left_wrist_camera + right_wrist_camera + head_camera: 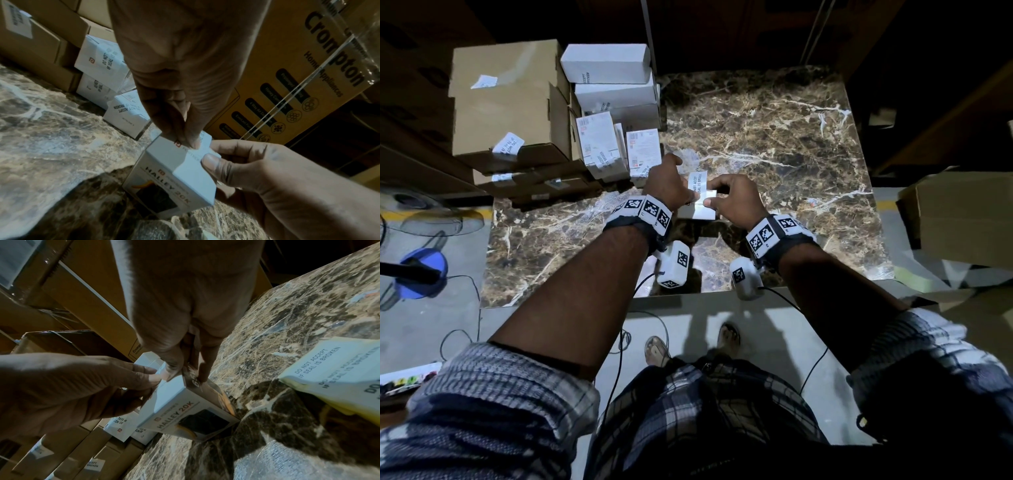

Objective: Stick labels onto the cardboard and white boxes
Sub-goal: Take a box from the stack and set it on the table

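A small white box printed "HALLEY 20K" stands upright on the marble table, between both hands. My left hand pinches a small white label lying on the box's top face. My right hand grips the box, thumb on the top edge and fingers down the far side. In the head view the left hand and right hand nearly meet over the box. A sheet of "DO NOT ACCEPT IF SEAL IS BROKEN" labels lies just behind them; the label sheet has yellow backing.
Brown cardboard boxes with labels are stacked at the table's left, white boxes beside them. A big printed carton stands behind the table. Another cardboard box sits off the right edge. A blue stand base and cables are on the floor.
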Demonstrator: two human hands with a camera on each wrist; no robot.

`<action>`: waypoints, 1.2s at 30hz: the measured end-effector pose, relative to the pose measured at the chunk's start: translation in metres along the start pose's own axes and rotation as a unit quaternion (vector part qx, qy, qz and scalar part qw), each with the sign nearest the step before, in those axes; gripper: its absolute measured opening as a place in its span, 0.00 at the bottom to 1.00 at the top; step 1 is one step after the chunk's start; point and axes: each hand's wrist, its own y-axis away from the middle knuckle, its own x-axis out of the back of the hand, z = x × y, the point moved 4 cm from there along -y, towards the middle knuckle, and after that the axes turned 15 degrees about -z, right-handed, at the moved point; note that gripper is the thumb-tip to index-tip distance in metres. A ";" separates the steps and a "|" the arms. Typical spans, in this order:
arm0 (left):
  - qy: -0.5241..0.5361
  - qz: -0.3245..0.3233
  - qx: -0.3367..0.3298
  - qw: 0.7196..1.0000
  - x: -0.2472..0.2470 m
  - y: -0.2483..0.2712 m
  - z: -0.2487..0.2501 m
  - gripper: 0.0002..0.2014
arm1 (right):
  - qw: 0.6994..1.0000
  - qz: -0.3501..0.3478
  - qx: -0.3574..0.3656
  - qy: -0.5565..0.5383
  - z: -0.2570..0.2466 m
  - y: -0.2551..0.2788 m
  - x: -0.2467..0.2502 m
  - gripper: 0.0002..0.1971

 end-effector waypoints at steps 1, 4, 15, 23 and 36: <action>-0.012 -0.003 -0.001 1.000 0.000 0.000 0.000 0.39 | 1.000 0.001 -0.003 -0.001 0.000 0.000 0.000 0.13; -0.048 -0.006 -0.008 0.999 -0.001 0.001 -0.001 0.38 | 1.000 -0.001 -0.010 -0.003 -0.001 0.002 -0.002 0.13; 0.039 -0.050 -0.012 0.998 -0.009 -0.001 -0.017 0.36 | 0.999 0.011 -0.008 0.048 -0.007 -0.001 -0.013 0.14; 0.044 -0.069 -0.017 0.997 -0.008 -0.003 -0.019 0.39 | 0.997 0.014 -0.014 0.070 -0.008 0.002 -0.017 0.19; 0.122 -0.050 -0.010 0.991 -0.009 -0.002 -0.027 0.37 | 0.998 0.022 -0.052 0.038 -0.015 -0.009 -0.004 0.07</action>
